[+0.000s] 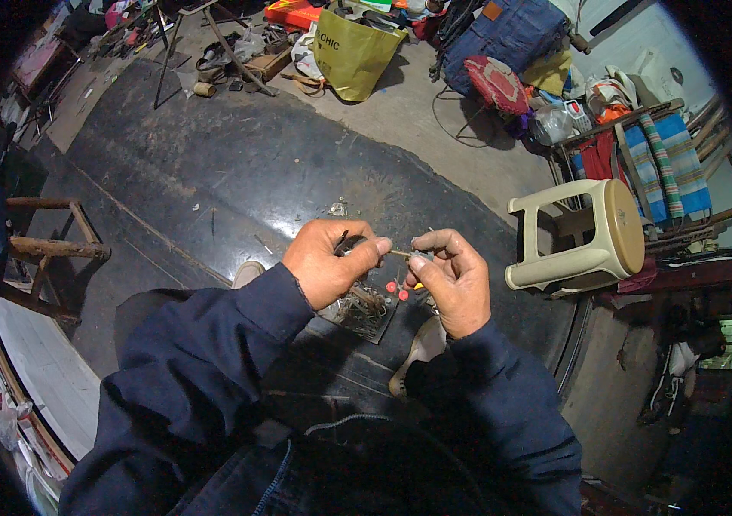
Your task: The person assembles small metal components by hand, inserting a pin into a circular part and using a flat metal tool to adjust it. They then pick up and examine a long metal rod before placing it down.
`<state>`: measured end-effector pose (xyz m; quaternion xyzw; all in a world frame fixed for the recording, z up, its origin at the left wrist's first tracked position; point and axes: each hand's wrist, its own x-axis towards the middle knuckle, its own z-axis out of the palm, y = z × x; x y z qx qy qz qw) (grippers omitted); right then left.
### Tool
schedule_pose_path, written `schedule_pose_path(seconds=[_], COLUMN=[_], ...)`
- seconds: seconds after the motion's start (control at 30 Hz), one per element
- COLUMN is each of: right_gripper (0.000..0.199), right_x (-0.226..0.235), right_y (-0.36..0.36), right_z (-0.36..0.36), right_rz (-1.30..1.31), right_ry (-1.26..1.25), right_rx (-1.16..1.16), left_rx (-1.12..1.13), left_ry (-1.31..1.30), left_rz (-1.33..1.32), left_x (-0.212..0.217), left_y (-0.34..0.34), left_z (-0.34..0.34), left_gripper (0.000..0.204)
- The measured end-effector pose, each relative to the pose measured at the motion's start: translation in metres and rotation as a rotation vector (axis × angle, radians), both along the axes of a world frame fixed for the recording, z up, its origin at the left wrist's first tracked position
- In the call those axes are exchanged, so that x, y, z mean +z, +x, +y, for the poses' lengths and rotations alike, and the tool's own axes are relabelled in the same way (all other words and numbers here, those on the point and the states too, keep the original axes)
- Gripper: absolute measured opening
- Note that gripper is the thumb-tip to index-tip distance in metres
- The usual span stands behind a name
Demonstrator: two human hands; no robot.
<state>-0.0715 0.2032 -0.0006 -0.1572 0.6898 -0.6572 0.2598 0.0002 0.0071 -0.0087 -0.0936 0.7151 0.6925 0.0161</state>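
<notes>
My left hand (328, 261) and my right hand (457, 288) meet over the dark floor, thumbs and fingertips pinched. Between them runs a thin brownish rod-like piece (400, 253), its two ends in the two pinches. Something dark and slender pokes out by the left index finger; I cannot make out what it is. Just below the fingers show small pink-red round bits (403, 295). A small yellow bit (420, 285) shows by the right thumb. Under the left hand lies a tangle of thin wire-like pieces (366, 311), partly hidden by my hand.
A cream plastic stool (572, 236) lies on its side at the right. At the left stands a wooden stool frame (56, 249). A yellow bag (355, 53) and household clutter line the far side. My shoe (422, 351) rests below the right hand.
</notes>
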Motion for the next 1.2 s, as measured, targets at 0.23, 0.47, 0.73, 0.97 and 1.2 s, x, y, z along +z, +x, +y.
schedule_pose_path(seconds=[0.23, 0.47, 0.73, 0.97, 1.2], right_gripper=[0.024, 0.020, 0.020, 0.019, 0.019], right_x=[0.0004, 0.0022, -0.0038, -0.0052, -0.0041], right_y=[-0.0006, -0.0015, -0.0021, -0.0023, -0.0011], right_z=[-0.0011, -0.0012, 0.0000, 0.0006, -0.0001], right_rz=[-0.025, -0.004, -0.004, -0.010, -0.012], right_ry=[-0.004, 0.054, 0.069, 0.071, 0.079], right_rx=[-0.002, 0.041, 0.059, 0.069, 0.060], left_rx=[-0.004, 0.006, -0.004, -0.020, -0.016], left_ry=[0.016, -0.016, -0.054, -0.003, -0.062], left_rz=[-0.025, -0.009, -0.016, -0.051, 0.049], left_x=[-0.0014, -0.0003, -0.0012, 0.0015, -0.0021], left_y=[-0.0013, -0.0014, -0.0021, -0.0020, -0.0017], left_z=[-0.0004, -0.0006, -0.0019, -0.0020, -0.0022], left_gripper=[0.026, 0.025, 0.022, 0.016, 0.012])
